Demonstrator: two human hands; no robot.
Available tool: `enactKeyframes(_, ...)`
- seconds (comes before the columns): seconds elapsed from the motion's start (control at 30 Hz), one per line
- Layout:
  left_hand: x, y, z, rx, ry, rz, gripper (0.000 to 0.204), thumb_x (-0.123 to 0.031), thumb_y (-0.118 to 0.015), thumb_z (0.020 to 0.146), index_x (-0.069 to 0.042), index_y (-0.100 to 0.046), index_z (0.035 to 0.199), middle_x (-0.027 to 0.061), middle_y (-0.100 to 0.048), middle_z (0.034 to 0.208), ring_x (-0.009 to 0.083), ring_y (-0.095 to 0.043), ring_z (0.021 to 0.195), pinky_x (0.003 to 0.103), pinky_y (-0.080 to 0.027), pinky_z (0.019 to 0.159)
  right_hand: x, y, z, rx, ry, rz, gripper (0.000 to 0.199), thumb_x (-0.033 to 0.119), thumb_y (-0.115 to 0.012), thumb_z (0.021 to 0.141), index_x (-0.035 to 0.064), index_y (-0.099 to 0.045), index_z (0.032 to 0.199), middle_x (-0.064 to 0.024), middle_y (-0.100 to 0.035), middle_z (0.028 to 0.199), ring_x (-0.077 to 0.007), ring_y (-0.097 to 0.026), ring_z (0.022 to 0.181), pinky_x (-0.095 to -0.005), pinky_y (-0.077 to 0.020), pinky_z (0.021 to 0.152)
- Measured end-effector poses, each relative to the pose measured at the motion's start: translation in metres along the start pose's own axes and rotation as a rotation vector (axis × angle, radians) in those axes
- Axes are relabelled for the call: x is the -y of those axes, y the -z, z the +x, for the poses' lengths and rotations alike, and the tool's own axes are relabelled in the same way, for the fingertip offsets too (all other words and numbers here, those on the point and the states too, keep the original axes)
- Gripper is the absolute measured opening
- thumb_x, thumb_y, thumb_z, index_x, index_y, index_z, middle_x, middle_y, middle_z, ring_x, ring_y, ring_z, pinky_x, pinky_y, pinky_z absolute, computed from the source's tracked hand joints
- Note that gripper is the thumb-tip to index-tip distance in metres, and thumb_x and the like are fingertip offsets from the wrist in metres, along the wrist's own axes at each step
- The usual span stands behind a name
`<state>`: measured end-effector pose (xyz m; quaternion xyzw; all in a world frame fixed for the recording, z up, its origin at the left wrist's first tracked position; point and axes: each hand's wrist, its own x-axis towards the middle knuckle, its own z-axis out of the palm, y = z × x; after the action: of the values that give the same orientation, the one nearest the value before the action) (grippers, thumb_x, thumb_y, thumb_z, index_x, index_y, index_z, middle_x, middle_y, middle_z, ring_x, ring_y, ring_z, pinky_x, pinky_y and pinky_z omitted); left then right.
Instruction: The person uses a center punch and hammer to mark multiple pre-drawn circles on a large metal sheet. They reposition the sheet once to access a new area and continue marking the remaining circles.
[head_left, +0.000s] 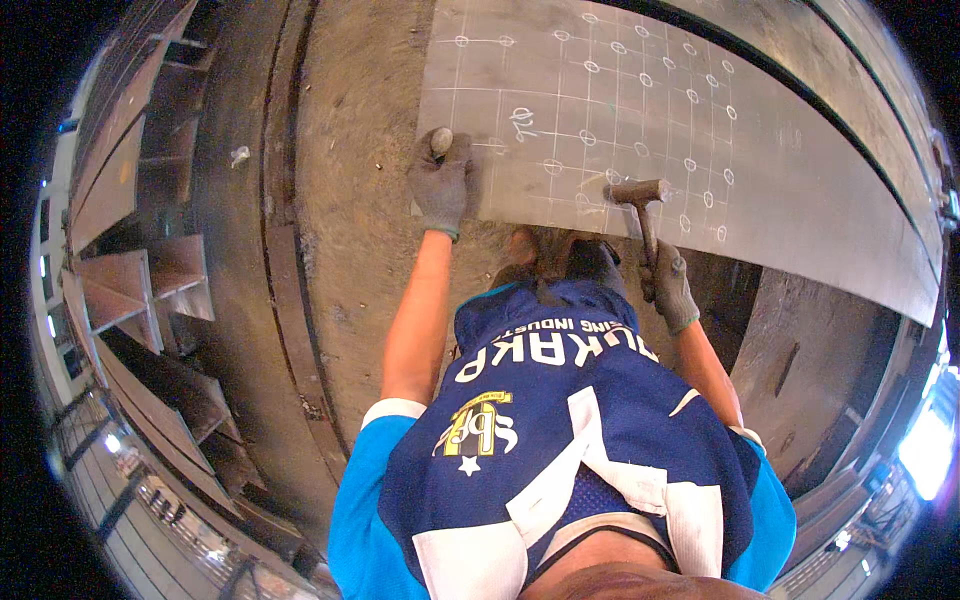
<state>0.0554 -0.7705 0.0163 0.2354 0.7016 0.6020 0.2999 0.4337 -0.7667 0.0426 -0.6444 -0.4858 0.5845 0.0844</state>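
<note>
A large grey steel plate [800, 190] lies on the floor, marked with chalk grid lines and several small chalk circles. My left hand [442, 182], in a grey work glove, is closed around a short metal punch [440, 141] standing on the plate's near left corner. My right hand [668, 285], also gloved, grips the handle of a hammer [642, 196], whose head rests low over the plate near its front edge, among the chalk circles. The two hands are well apart.
Steel beams and angle brackets [140, 290] are stacked along the left. Bare dusty concrete floor [350, 200] with a rail groove runs beside the plate. Another steel slab [800, 350] lies at the right. My feet [560, 260] stand at the plate's front edge.
</note>
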Motion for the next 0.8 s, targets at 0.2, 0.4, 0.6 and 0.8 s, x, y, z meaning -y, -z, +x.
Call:
enactKeyframes(0.2,0.008,-0.029,0.006,0.1,0.027,-0.094,0.022,-0.012,-0.08,0.094,-0.002,-0.069,0.111,0.0002,-0.071,0.093,0.0098,-0.064,0.077,0.029,-0.055,0.068,-0.026,0.0,0.004,-0.009,0.068,0.116,0.045,0.049,-0.044,0.109,0.0096,-0.061,0.099,0.0017,-0.054,0.068,-0.0104,-0.047,0.05,-0.0301,-0.0361,0.043)
enactKeyframes(0.4,0.012,-0.029,0.01,0.156,0.046,-0.008,0.018,-0.021,-0.075,0.1,-0.006,-0.069,0.108,0.0013,-0.073,0.095,0.012,-0.065,0.08,0.03,-0.055,0.072,-0.024,-0.007,0.006,-0.048,-0.009,0.181,0.039,0.042,-0.037,0.111,0.0127,-0.056,0.093,0.003,-0.048,0.065,-0.0101,-0.042,0.048,-0.0301,-0.0335,0.041)
enactKeyframes(0.6,0.006,-0.034,0.005,0.089,-0.011,0.027,0.014,-0.018,-0.073,0.1,-0.006,-0.068,0.106,0.0015,-0.073,0.089,0.0116,-0.066,0.076,0.03,-0.055,0.068,-0.026,-0.006,0.006,-0.042,0.004,0.162,0.046,0.048,-0.035,0.11,0.0117,-0.058,0.095,0.0022,-0.049,0.066,-0.0107,-0.044,0.049,-0.0298,-0.0344,0.042)
enactKeyframes(0.8,0.019,-0.031,0.009,0.109,0.039,-0.092,0.019,-0.013,-0.08,0.094,-0.003,-0.07,0.105,0.003,-0.074,0.09,0.0105,-0.067,0.077,0.03,-0.057,0.069,-0.028,0.001,0.005,-0.039,0.038,0.133,0.047,0.05,-0.038,0.11,0.0102,-0.061,0.1,0.0008,-0.051,0.068,-0.0113,-0.046,0.05,-0.0303,-0.0351,0.043)
